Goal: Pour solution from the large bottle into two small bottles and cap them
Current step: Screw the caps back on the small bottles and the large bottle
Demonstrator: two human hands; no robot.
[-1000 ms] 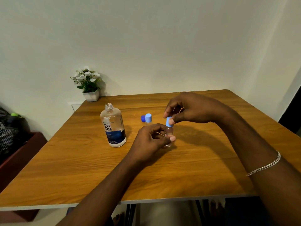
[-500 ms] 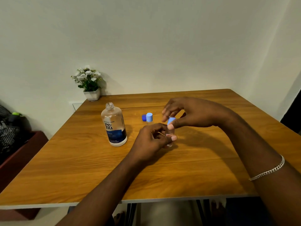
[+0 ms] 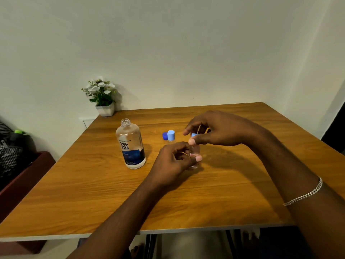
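Now small bottle (image 3: 194, 151) clasped in left grip (image 3: 172, 160); right grip (image 3: 216, 128) pinches cap (image 3: 194, 135) atop.

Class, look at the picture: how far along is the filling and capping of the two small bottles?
Done: the first small bottle stands capped. In hand: the left hand grips the second small bottle while the right hand pinches its light-blue cap. Left: finishing that cap; the large bottle stands open.

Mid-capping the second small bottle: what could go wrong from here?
1. The large bottle stands uncapped near the left hand; a bump may spill it.
2. The right hand pinches the light blue cap; it might seat crooked on the small bottle and leak.
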